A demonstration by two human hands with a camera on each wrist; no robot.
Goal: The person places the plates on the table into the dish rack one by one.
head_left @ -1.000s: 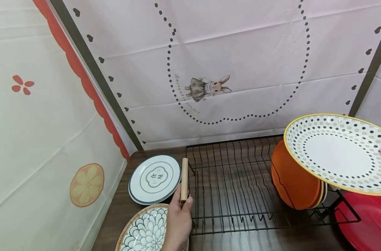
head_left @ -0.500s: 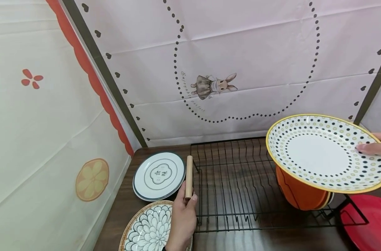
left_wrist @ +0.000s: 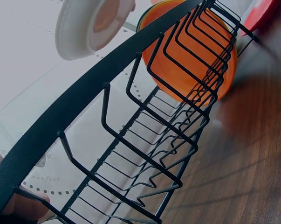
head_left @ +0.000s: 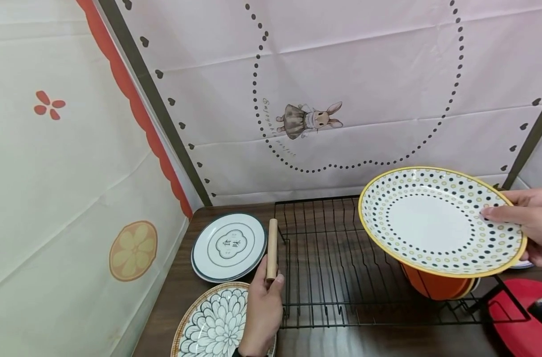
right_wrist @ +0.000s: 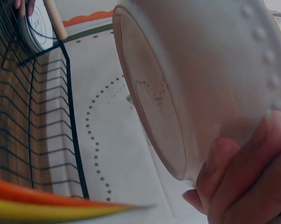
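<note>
Head view: right hand (head_left: pixel 531 223), fingers pinching the dotted yellow-rimmed plate (head_left: pixel 436 220), has carried it leftward over the black wire rack (head_left: pixel 342 263); left hand (head_left: pixel 262 312) still grips the rack's wooden handle (head_left: pixel 272 248).

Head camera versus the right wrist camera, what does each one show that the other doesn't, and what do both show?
Only the head view shows the dotted plate's patterned top, the flower plate, the red plate and the left hand gripping the rack's wooden handle. Only the right wrist view shows the dotted plate's plain white underside and foot ring. Both show the black wire rack, the right hand holding that plate, and the orange plate.
</note>
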